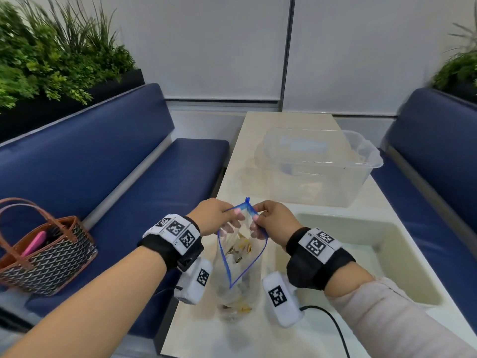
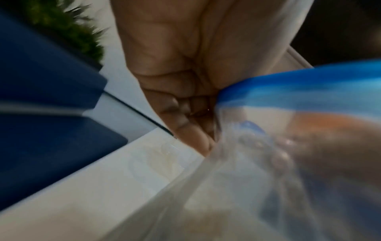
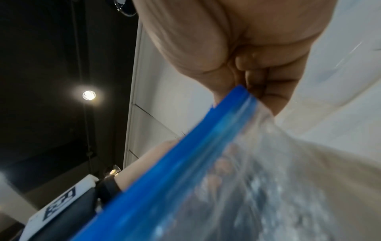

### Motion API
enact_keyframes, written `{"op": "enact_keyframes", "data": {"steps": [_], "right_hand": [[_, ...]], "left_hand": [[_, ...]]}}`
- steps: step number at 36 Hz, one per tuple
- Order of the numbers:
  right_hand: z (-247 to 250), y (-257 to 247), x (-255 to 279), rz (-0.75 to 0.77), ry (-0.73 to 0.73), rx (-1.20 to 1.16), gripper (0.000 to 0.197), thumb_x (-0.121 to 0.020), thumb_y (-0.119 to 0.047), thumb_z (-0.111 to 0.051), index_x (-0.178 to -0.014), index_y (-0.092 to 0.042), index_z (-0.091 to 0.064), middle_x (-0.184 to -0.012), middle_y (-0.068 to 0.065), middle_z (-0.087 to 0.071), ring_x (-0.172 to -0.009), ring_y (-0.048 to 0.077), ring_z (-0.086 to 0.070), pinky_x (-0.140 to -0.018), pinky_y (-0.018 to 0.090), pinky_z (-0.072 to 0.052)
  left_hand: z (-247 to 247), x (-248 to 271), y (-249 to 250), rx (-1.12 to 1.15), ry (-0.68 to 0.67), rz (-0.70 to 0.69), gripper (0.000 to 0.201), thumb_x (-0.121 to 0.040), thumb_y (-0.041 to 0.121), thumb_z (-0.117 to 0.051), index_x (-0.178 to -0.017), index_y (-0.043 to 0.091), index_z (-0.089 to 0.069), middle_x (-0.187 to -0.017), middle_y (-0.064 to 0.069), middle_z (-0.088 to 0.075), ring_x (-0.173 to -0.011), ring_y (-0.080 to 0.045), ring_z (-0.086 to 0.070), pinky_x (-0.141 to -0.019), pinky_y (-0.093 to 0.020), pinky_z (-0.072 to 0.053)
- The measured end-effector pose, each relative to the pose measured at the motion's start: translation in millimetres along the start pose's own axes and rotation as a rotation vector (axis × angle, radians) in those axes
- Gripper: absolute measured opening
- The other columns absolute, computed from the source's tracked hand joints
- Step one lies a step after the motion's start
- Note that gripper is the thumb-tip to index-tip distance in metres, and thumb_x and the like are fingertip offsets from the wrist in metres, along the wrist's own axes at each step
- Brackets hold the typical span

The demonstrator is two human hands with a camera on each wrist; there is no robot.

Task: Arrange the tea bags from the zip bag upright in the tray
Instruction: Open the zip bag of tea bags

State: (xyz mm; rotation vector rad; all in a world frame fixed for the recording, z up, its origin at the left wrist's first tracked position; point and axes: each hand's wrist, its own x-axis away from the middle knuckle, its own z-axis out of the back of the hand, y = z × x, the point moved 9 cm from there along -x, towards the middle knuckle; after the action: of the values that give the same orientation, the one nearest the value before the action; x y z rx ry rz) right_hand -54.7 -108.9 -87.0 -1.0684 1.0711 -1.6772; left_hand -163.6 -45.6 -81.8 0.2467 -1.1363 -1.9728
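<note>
We pinched the zip bag [image 1: 238,257] rim with left hand [image 1: 215,215] and right hand [image 1: 275,219], spreading its mouth to reach the tea bags [image 1: 238,248] below.

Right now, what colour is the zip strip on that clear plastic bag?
Blue zip strip, clearest in the right wrist view.

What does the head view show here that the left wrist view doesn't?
Only the head view shows the right hand, the beige tray, the clear tub, the tea bags inside the bag and a handbag on the bench. Only the left wrist view shows the left hand's curled fingers from the palm side. Both show the left hand pinching the zip bag at its blue strip, above the table.
</note>
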Motion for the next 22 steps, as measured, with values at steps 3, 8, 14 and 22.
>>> {"op": "enact_keyframes", "data": {"steps": [3,8,14,22], "right_hand": [[4.1,-0.5,0.3,0.001,0.018,-0.011,0.016,-0.099,-0.006,-0.042,-0.089,-0.009,-0.054,-0.062,0.006,-0.051,-0.049,0.017,-0.048,-0.043,0.016,-0.043],[8.0,-1.2,-0.2,0.022,0.030,-0.040,0.033,-0.100,-0.007,-0.039,-0.071,-0.011,-0.053,-0.059,0.005,-0.045,-0.044,0.012,-0.043,-0.039,0.012,-0.039],[14.9,3.7,-1.3,0.020,0.120,-0.039,0.021,-0.098,-0.005,-0.041,-0.078,-0.011,-0.045,-0.056,0.006,-0.052,-0.036,0.011,-0.047,-0.039,0.017,-0.038],[16.0,19.1,1.2,-0.035,0.096,0.113,0.033,-0.094,-0.015,-0.055,-0.063,-0.013,-0.046,-0.057,0.002,-0.048,-0.050,0.017,-0.044,-0.052,0.026,-0.044]], "left_hand": [[-4.5,3.4,-3.5,0.329,-0.046,0.022,0.027,-0.099,0.025,-0.044,-0.095,0.010,-0.066,-0.087,-0.001,-0.069,-0.073,-0.010,-0.064,-0.067,-0.021,-0.054],[-8.1,7.0,-4.5,0.631,-0.098,-0.012,0.035,-0.101,0.023,-0.035,-0.094,0.006,-0.065,-0.085,0.001,-0.074,-0.084,-0.011,-0.069,-0.074,-0.025,-0.057],[-8.4,8.3,0.0,0.972,-0.054,-0.062,0.033,-0.101,0.020,-0.031,-0.098,0.006,-0.060,-0.087,-0.001,-0.074,-0.083,-0.012,-0.071,-0.074,-0.022,-0.057],[-0.5,8.3,4.0,1.173,-0.051,-0.187,0.051,-0.079,0.037,-0.067,-0.123,0.011,-0.056,-0.115,0.004,-0.068,-0.106,-0.007,-0.062,-0.090,-0.025,-0.052]]}}
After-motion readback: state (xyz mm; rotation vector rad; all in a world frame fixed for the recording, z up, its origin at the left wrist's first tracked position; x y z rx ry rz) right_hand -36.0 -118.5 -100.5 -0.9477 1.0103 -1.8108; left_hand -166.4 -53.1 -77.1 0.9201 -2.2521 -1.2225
